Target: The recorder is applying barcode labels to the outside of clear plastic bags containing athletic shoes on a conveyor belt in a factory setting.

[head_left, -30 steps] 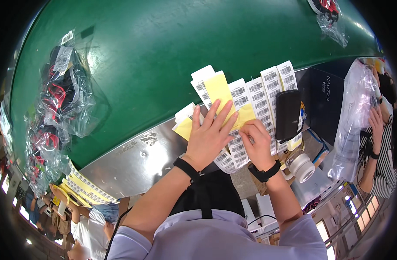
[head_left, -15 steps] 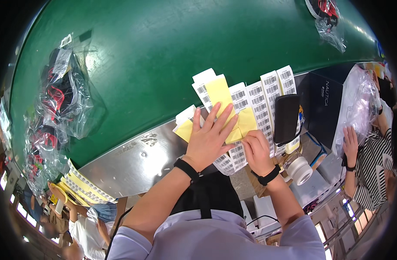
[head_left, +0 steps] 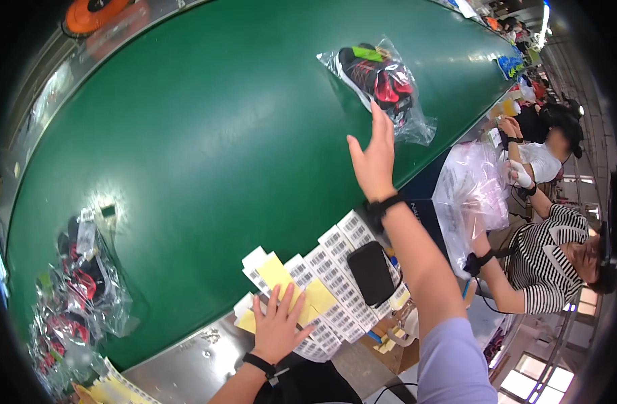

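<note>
1. Out over the wide green conveyor belt point(head_left: 207, 155), the right hand point(head_left: 373, 161) has shot away from the label sheets and now stretches far forward, arm fully extended.
2. Its target is the clear plastic bag holding red-and-black shoes point(head_left: 379, 77), lying on the belt's far right part; the fingertips sit at the bag's near edge, touching or just short of it, hard to tell which.
3. That grip is open, fingers straight and spread, nothing held.
4. Half a second ago both hands were down together on the yellow backing sheets; now only the left hand point(head_left: 276, 328) is there.
5. The left hand presses flat, fingers splayed, on the yellow paper sheets point(head_left: 281, 283) lying among white barcode label strips point(head_left: 335, 276) at the belt's near edge; it is open too, pinning rather than gripping.
6. My read: labelling has paused and the reach is for the next bagged pair, with the left hand keeping the sheets in place.
7. A black pouch-like case point(head_left: 370, 273) rests on the label strips just right of the sheets.
8. More bagged shoes point(head_left: 79, 289) lie at the belt's left end, well apart from both hands.
9. To the right, a person in a striped top point(head_left: 547, 262) handles a large clear bag point(head_left: 470, 195).
</note>
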The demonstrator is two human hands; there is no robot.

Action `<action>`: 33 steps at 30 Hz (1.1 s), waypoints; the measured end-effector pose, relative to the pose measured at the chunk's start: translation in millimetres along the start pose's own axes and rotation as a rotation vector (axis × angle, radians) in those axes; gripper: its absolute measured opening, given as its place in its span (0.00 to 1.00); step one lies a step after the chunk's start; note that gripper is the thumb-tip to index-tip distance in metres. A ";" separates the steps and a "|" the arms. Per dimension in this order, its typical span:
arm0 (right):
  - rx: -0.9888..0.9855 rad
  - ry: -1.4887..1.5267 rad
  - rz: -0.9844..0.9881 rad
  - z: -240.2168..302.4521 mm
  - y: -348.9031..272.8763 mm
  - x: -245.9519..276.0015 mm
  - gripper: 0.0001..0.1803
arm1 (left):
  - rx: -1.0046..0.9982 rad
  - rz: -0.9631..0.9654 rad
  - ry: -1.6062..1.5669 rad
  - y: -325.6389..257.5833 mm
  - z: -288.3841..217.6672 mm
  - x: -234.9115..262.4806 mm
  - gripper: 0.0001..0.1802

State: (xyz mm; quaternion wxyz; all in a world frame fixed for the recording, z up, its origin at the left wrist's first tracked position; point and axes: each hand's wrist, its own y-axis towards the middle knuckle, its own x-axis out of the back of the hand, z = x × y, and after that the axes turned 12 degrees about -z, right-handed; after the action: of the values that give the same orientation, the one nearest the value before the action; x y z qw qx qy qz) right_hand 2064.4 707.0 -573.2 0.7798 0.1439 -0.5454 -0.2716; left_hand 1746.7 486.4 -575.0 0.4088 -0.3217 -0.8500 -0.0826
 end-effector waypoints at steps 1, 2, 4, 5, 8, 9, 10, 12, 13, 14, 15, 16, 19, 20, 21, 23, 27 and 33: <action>0.049 -0.174 0.025 -16.2 11.3 -14.2 0.44 | -0.004 -0.025 -0.039 0.1 1.5 1.5 0.41; 0.102 -0.364 0.048 -31.3 24.0 -19.1 0.45 | -0.009 -0.043 -0.109 -0.5 3.9 0.8 0.41; 0.220 -0.560 0.049 -58.8 41.8 -31.6 0.45 | 0.005 -0.081 -0.229 -7.4 12.1 -1.9 0.39; 0.312 -0.623 -0.002 -79.4 50.4 -35.5 0.45 | 0.036 -0.113 -0.342 -7.8 14.9 2.9 0.36; 0.403 -0.655 0.165 -117.9 60.1 -42.1 0.44 | 0.233 -0.204 -0.723 -11.5 25.8 14.3 0.34; 0.309 -0.641 0.225 -107.1 64.1 -51.2 0.44 | 0.276 -0.255 -0.784 -12.0 28.0 24.8 0.33; 0.218 -0.633 0.286 -97.7 69.3 -55.2 0.45 | 0.288 -0.274 -0.818 -11.8 31.9 30.5 0.33; 0.180 -0.454 0.287 -82.3 73.2 -58.4 0.47 | 0.301 -0.313 -0.899 -9.3 38.1 38.4 0.31; 0.181 -0.343 0.297 -54.4 65.5 -68.2 0.46 | 0.312 -0.359 -0.918 -10.7 40.4 43.2 0.31; 0.182 -0.229 0.308 -11.7 57.4 -76.3 0.46 | 0.300 -0.371 -0.911 -11.1 44.6 47.7 0.31; 0.081 -0.081 0.393 29.0 44.9 -80.4 0.47 | 0.288 -0.379 -0.906 -11.3 49.0 52.1 0.31; -0.027 0.060 0.483 68.1 29.1 -77.4 0.47 | 0.279 -0.379 -0.908 -11.3 52.0 57.3 0.30; -0.162 0.785 0.832 183.7 -11.7 -48.2 0.49 | 0.208 -0.361 -0.860 -1.1 65.1 79.1 0.30; -0.178 1.032 0.929 210.2 -13.7 -37.0 0.49 | 0.175 -0.349 -0.838 0.1 75.2 86.1 0.30; -0.244 1.103 0.922 223.0 -8.3 -33.1 0.49 | 0.134 -0.347 -0.734 -1.3 88.7 96.9 0.31; -0.491 1.270 0.764 228.0 -2.6 -36.3 0.47 | 0.152 -0.423 -0.512 -17.0 118.4 124.5 0.26; -0.696 0.862 0.448 184.3 -5.9 -90.3 0.39 | 0.098 -0.662 -0.333 -44.5 160.8 183.2 0.16; -0.845 0.825 0.655 230.0 -30.4 -137.8 0.44 | 0.156 -0.848 -0.202 11.3 179.4 204.4 0.24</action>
State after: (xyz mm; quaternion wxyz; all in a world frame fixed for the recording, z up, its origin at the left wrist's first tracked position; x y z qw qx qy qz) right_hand 1807.2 778.9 -611.8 0.9556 -0.2543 -0.0655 -0.1338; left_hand 1544.7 665.6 -540.4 0.2768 0.0809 -0.9462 -0.1468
